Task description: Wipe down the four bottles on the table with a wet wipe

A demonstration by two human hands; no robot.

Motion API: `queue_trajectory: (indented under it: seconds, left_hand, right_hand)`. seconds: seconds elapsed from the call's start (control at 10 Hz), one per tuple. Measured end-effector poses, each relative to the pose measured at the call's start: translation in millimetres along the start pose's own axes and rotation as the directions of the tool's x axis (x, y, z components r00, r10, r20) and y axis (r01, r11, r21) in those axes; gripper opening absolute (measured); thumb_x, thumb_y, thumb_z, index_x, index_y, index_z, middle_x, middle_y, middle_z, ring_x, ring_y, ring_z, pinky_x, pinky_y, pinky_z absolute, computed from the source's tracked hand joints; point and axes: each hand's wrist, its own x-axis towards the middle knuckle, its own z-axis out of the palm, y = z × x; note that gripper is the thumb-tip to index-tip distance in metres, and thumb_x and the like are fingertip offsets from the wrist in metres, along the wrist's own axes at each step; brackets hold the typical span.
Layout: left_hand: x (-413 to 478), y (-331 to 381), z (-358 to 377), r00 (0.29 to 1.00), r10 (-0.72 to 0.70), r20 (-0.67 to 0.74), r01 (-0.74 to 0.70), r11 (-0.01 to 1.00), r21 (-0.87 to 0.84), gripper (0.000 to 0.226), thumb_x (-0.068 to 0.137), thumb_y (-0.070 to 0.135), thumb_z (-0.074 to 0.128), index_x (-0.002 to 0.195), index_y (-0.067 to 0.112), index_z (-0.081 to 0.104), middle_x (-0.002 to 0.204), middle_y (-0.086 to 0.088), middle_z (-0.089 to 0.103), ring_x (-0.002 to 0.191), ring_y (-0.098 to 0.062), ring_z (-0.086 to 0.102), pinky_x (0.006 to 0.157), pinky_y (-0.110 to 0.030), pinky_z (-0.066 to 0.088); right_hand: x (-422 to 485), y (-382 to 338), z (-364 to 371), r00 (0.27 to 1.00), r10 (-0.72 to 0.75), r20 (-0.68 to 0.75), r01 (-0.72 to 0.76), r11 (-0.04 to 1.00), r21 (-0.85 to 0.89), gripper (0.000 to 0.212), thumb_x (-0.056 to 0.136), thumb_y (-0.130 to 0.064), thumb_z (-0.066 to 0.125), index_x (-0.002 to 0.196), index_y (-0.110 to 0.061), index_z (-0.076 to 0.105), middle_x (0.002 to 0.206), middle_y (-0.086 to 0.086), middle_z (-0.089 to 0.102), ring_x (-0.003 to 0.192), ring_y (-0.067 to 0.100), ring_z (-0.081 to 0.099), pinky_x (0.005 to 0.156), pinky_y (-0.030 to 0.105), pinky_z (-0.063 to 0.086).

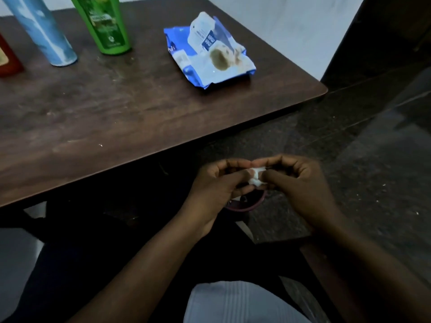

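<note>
Three bottles [44, 31] stand on the table [116, 108], left of the wipes pack [210, 52].

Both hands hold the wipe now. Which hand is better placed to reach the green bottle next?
Left, probably. The left hand is nearer the green bottle, which stands to the left on the table; the right hand can keep the wipe.

Wide open stretch of bench [112, 113] from the near edge up to the bottles. Back left is crowded: red bottle [7, 59], blue bottle [44, 31] and green bottle [105, 24] stand close, with narrow gaps. Wipes pack [210, 64] lies near the right corner, flap raised. Open lane between pack and green bottle.
</note>
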Motion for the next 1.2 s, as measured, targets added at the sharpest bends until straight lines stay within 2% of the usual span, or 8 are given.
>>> queue_trajectory:
  seconds: [0.3,0.6,0.7,0.8,0.9,1.0,1.1,1.2]
  left_hand:
    - [49.5,-21.8,-11.6,0.999,-0.037,-0.023,0.038,0.998,0.051,0.011,0.090,-0.002,0.066,0.096,0.007,0.068,0.087,-0.005,0.075,0.074,-0.011,0.073,0.071,-0.021,0.060]
    - [131.9,-54.5,-22.3,0.995,0.036,-0.089,0.013,0.868,0.497,0.022,0.088,0.004,0.071,0.109,0.011,0.070,0.110,-0.009,0.071,0.095,-0.021,0.070,0.078,-0.030,0.061]
    - [158.8,-62.6,-27.3,0.998,-0.007,-0.059,0.040,0.807,0.589,0.036,0.088,0.001,0.068,0.123,0.011,0.064,0.129,-0.007,0.061,0.115,-0.017,0.060,0.065,-0.007,0.049]
    - [178.1,-67.4,-28.7,0.995,-0.044,-0.084,0.086,0.794,0.602,0.041,0.092,-0.002,0.063,0.132,0.004,0.058,0.126,-0.010,0.057,0.104,-0.014,0.055,0.056,0.000,0.039]
    - [190.0,-68.3,-26.8,0.989,-0.090,-0.118,0.146,0.753,0.641,0.035,0.095,0.006,0.062,0.129,-0.002,0.059,0.110,-0.010,0.056,0.093,-0.015,0.054,0.074,-0.015,0.045]
    - [191.5,-65.9,-24.2,0.987,-0.101,-0.129,0.161,0.742,0.651,0.023,0.096,0.006,0.059,0.117,-0.002,0.062,0.113,-0.018,0.059,0.104,-0.025,0.056,0.074,-0.025,0.039]
    - [192.3,-68.7,-26.3,0.990,-0.076,-0.121,0.137,0.744,0.654,0.033,0.096,0.004,0.059,0.127,-0.006,0.058,0.125,-0.022,0.060,0.109,-0.026,0.059,0.067,-0.016,0.039]
    - [183.8,-64.0,-27.8,0.993,-0.050,-0.107,0.106,0.770,0.629,0.038,0.094,0.003,0.062,0.131,-0.001,0.057,0.111,-0.015,0.059,0.075,-0.006,0.052,0.050,-0.002,0.036]
  right_hand:
    - [37.4,42.9,-19.5,0.990,0.090,0.107,-0.069,0.980,-0.185,0.021,0.086,-0.002,0.074,0.104,-0.012,0.075,0.090,0.007,0.079,0.083,0.024,0.076,0.075,0.035,0.062]
    - [75.6,118.9,-26.4,0.999,0.010,-0.040,-0.025,0.915,-0.403,0.025,0.079,-0.011,0.082,0.104,-0.010,0.077,0.091,-0.002,0.077,0.078,0.000,0.072,0.071,0.016,0.056]
    - [97.1,149.4,-25.2,0.999,-0.034,-0.042,0.004,0.822,-0.570,0.030,0.081,-0.015,0.083,0.110,-0.012,0.076,0.096,-0.004,0.074,0.078,-0.004,0.067,0.069,0.001,0.043]
    - [118.9,168.9,-22.8,1.000,0.028,0.007,-0.017,0.764,-0.645,0.038,0.082,-0.014,0.081,0.119,-0.011,0.072,0.107,0.001,0.074,0.093,0.007,0.068,0.074,-0.004,0.040]
    - [134.3,178.4,-14.2,0.998,0.001,0.055,0.035,0.754,-0.656,0.034,0.082,-0.014,0.081,0.115,-0.015,0.074,0.110,0.001,0.076,0.098,0.008,0.069,0.086,0.021,0.054]
    - [140.6,177.0,-5.2,0.992,-0.048,0.117,0.115,0.721,-0.683,0.036,0.079,-0.011,0.083,0.114,-0.009,0.074,0.109,0.009,0.075,0.096,0.013,0.070,0.085,0.030,0.055]
    - [141.3,176.5,-5.5,0.991,0.011,0.130,0.081,0.732,-0.676,0.038,0.079,-0.007,0.082,0.116,-0.006,0.073,0.111,0.011,0.075,0.099,0.016,0.069,0.088,0.034,0.055]
    - [134.7,159.9,-4.3,0.993,0.075,0.095,0.003,0.771,-0.637,0.036,0.083,-0.012,0.079,0.118,-0.011,0.072,0.110,0.006,0.075,0.100,0.015,0.069,0.090,0.036,0.054]
